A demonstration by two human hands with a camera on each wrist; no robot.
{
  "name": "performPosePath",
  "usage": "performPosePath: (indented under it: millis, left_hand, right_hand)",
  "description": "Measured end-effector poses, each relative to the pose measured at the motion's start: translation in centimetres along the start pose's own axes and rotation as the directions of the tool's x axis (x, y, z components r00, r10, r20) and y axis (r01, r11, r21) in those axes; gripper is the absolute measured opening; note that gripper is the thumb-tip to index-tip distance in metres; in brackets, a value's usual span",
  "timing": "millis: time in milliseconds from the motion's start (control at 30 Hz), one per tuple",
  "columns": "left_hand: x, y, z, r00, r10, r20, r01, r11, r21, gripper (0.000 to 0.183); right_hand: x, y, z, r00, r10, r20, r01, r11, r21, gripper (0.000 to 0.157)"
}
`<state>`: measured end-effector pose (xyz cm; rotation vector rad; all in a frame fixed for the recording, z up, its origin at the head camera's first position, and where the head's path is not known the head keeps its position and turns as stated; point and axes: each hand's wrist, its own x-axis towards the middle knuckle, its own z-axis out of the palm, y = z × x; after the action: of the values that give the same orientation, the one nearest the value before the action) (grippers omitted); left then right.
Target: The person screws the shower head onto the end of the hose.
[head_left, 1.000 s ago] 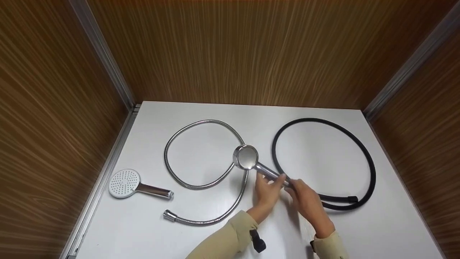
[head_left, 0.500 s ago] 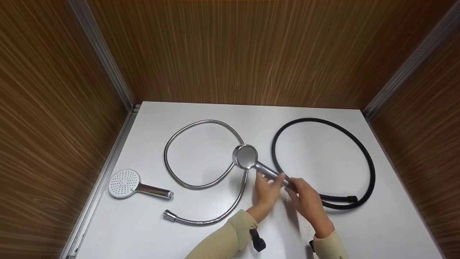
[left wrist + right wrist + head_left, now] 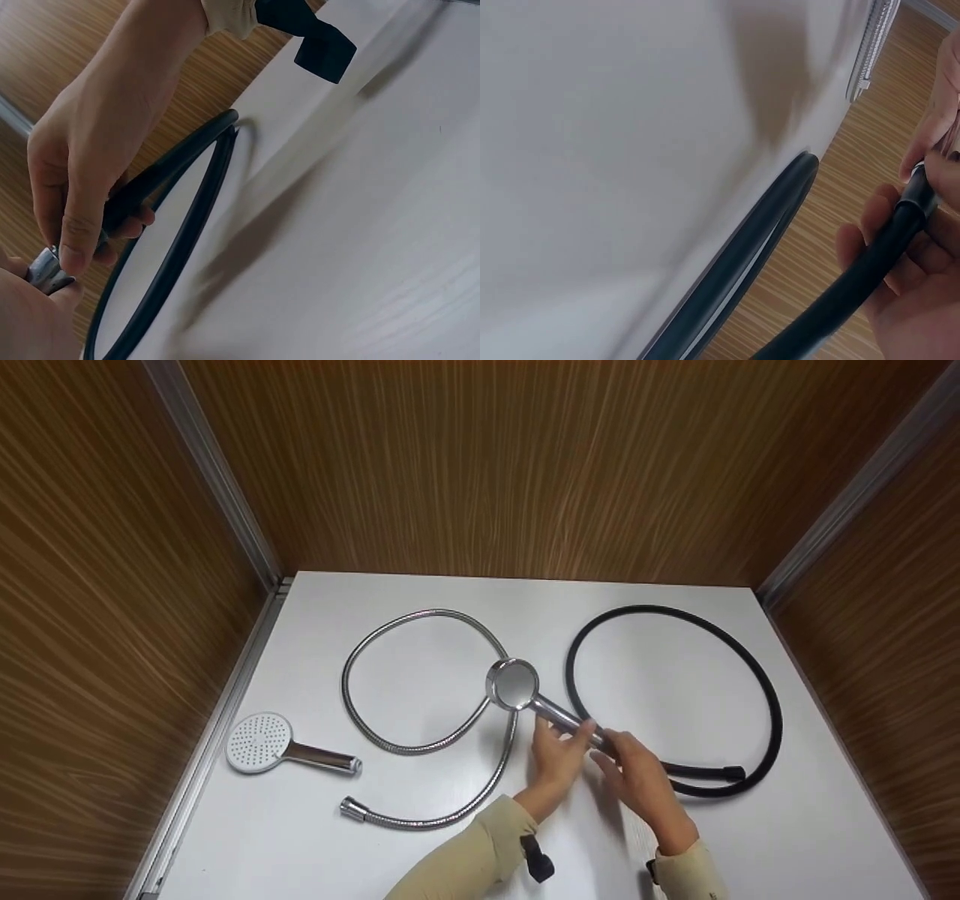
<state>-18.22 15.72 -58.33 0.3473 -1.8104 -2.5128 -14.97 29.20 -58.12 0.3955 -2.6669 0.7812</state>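
My left hand (image 3: 559,757) grips the handle of a chrome shower head (image 3: 516,685), whose round face points up above the table. At the handle's lower end, my right hand (image 3: 641,780) holds one end of a black hose (image 3: 776,712). In the right wrist view, the hose's end fitting (image 3: 919,196) sits among the right fingers, against the handle. Fingers hide how far the two are joined. The left wrist view shows the chrome handle end (image 3: 49,271) right by the right thumb and index finger. The hose's other end (image 3: 735,773) lies on the table.
A silver metal hose (image 3: 346,682) lies looped at left centre, partly under the raised shower head. Another shower head (image 3: 259,742), with a white face and chrome handle, rests at far left. Wood-grain panels (image 3: 480,472) enclose the white table (image 3: 262,847) at back and sides.
My right thumb and fingers have shifted slightly around the hose end. The black hose's loop has crept slightly left. My left hand keeps its hold on the shower head, almost still.
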Motion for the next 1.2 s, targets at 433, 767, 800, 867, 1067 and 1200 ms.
performPosePath:
  millis: [433,767,800,867,1067,1200]
  left_hand:
    - [0.04,0.0,-0.02,1.0,0.004,0.008,-0.004,0.998,-0.064,0.059]
    - [-0.01,-0.03,-0.18,1.0,-0.001,0.008,0.001,1.0,-0.03,0.061]
    - [0.0,-0.02,-0.18,1.0,0.001,0.007,-0.001,1.0,-0.027,0.061]
    - [0.03,0.02,-0.17,1.0,0.005,0.008,-0.005,1.0,-0.029,0.06]
    - [0.05,0.08,-0.17,1.0,0.004,0.002,-0.004,1.0,-0.001,0.059]
    - [0.0,-0.03,-0.17,1.0,0.002,0.001,-0.002,1.0,0.004,0.057]
  right_hand:
    - [0.15,-0.21,-0.01,1.0,0.007,-0.005,-0.007,1.0,0.004,0.027]
    - [0.18,-0.3,0.05,0.999,0.045,-0.005,-0.044,0.996,0.076,0.034]
    - [0.18,-0.3,0.05,0.999,0.041,-0.007,-0.04,0.997,0.067,0.032]
    - [0.19,-0.3,0.05,0.999,0.031,-0.006,-0.031,0.998,0.058,0.029]
    - [0.04,-0.01,0.09,1.0,0.029,0.006,-0.029,0.998,0.05,0.031]
    - [-0.04,0.17,0.16,1.0,0.001,-0.023,0.0,1.0,0.023,0.034]
